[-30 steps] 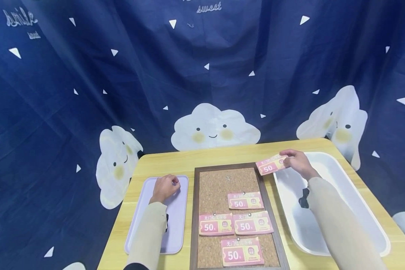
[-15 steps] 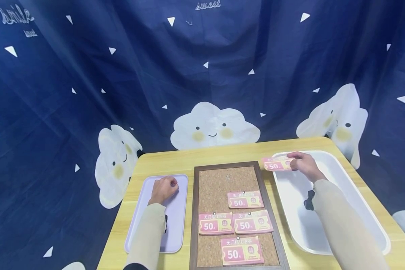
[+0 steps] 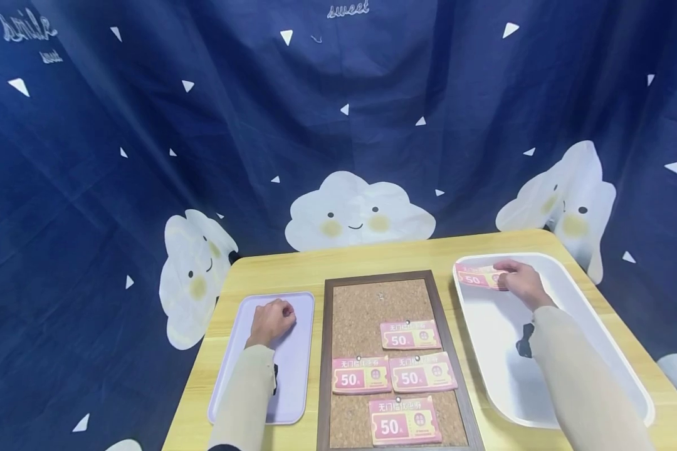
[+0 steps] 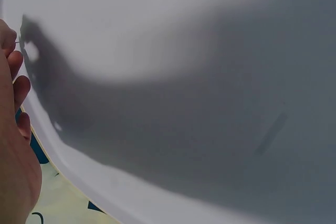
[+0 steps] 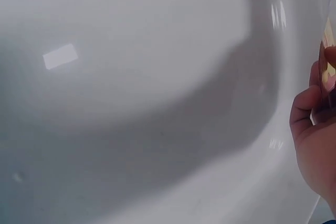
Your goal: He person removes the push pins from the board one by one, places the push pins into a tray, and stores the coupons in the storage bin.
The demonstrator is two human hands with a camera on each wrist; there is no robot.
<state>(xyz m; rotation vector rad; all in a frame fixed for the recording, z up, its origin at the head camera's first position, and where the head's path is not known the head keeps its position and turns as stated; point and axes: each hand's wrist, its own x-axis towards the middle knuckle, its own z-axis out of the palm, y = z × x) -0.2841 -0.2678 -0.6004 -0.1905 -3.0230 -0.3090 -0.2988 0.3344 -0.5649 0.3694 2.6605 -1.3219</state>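
Note:
In the head view my right hand (image 3: 521,283) pinches a pink and yellow coupon (image 3: 476,277) by its right end, over the far left corner of the white tray (image 3: 516,407). The right wrist view catches only a folded-looking edge of that coupon (image 5: 329,80) between thumb and fingers. Over the purple tray (image 3: 290,401), my left hand (image 3: 272,321) has its fingertips together. From those fingertips a thin pin (image 4: 18,42) sticks out in the left wrist view; its head is hidden by the fingers.
Between the trays lies a framed cork board (image 3: 350,326) with several "50" coupons (image 3: 405,421) pinned to it. Small shiny bits (image 3: 380,295) sit near the board's top. Behind the wooden table (image 3: 372,260) hangs a dark blue curtain (image 3: 316,125).
My right hand has carried the coupon rightward, from beside the board's top right corner to over the white tray. The left hand has stayed over the purple tray, shifting only slightly.

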